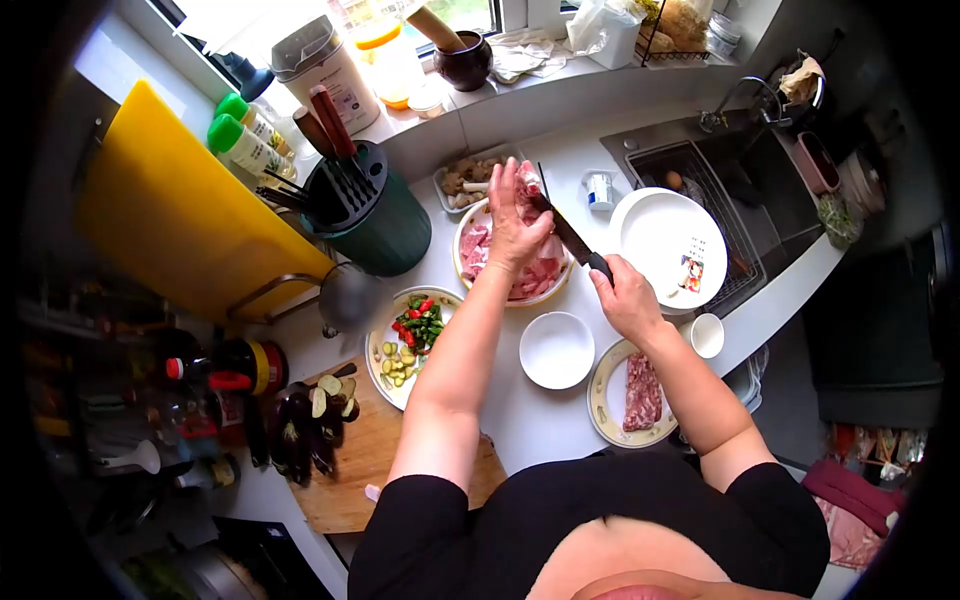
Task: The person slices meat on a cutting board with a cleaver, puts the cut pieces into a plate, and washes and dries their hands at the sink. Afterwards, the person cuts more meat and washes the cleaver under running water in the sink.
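My right hand grips the black handle of a kitchen knife, its dark blade angled up and left. Closed around a piece of raw meat is my left hand, raised with fingers pointing away from me. The blade's tip end lies at or very near that meat; exact contact is hard to see. Below both hands stands a bowl of sliced raw meat, partly hidden by my left wrist. An empty white bowl sits nearer me. Beside my right forearm, a patterned plate bears a slab of raw meat.
A plate of chopped peppers and a cutting board with eggplants lie left. Behind them stand a green knife block and yellow board. Rightward are a large white plate, small cup and sink.
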Motion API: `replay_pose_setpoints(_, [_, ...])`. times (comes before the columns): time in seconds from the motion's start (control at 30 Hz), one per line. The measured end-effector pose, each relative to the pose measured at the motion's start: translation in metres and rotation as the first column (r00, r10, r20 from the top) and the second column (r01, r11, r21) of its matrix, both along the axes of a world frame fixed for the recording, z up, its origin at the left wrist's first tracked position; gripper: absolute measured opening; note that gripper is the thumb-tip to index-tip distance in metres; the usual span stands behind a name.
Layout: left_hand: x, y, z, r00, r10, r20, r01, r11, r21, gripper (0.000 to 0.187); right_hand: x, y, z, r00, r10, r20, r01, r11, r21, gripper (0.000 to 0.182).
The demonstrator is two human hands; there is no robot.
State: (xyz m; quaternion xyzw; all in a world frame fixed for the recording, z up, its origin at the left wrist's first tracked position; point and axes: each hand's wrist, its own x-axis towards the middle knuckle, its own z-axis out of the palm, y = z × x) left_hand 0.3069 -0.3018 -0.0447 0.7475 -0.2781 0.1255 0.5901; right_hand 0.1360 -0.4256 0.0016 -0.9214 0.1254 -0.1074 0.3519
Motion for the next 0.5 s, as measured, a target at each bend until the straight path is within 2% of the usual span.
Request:
replay_pose_setpoints(0.07, [0.008, 0.002, -0.006, 0.996, -0.092, 0.002, 0.091, 0.991, 0.097, 0.082, 0.0, 0.001, 0.001, 0.999, -0.001, -0.048, 0.001, 1.0, -0.008, 0.021])
replay_pose_setpoints(0.1, [0.009, 0.002, -0.009, 0.997, -0.06, 0.047, 0.056, 0.995, 0.079, 0.073, 0.001, 0.001, 0.003, 0.999, -0.003, -0.049, 0.002, 1.0, -0.006, 0.021])
replay_pose_setpoints(0.2, [0.001, 0.007, -0.005, 0.998, -0.018, 0.061, 0.01, 0.992, 0.126, 0.071, 0.0, 0.002, 0.009, 0.999, -0.005, -0.052, 0.004, 1.0, -0.012, 0.022])
replay_pose_setpoints(0.23, [0.0, 0.007, -0.007, 0.994, -0.004, 0.113, -0.009, 0.994, 0.108, 0.065, 0.001, 0.001, 0.011, 0.998, 0.002, -0.065, 0.0, 1.0, 0.02, 0.022])
replay_pose_setpoints(0.27, [-0.003, 0.008, -0.008, 0.994, -0.006, 0.107, -0.006, 0.994, 0.11, 0.065, 0.002, 0.0, 0.012, 0.997, 0.008, -0.078, -0.004, 0.999, 0.051, 0.022])
replay_pose_setpoints(0.33, [-0.008, 0.008, -0.011, 0.997, 0.041, -0.059, -0.027, 0.976, 0.217, 0.06, 0.003, -0.002, 0.011, 0.998, 0.001, -0.069, 0.003, 0.999, 0.045, 0.023])
replay_pose_setpoints(0.37, [-0.009, 0.009, -0.011, 0.997, 0.039, -0.061, -0.025, 0.976, 0.218, 0.06, 0.003, -0.003, 0.011, 0.998, -0.004, -0.055, 0.007, 0.999, 0.038, 0.023])
replay_pose_setpoints(0.5, [-0.007, 0.015, -0.006, 0.994, -0.108, -0.032, 0.109, 0.839, 0.533, 0.086, 0.003, -0.005, 0.012, 0.998, -0.024, -0.066, 0.026, 0.999, 0.038, 0.024])
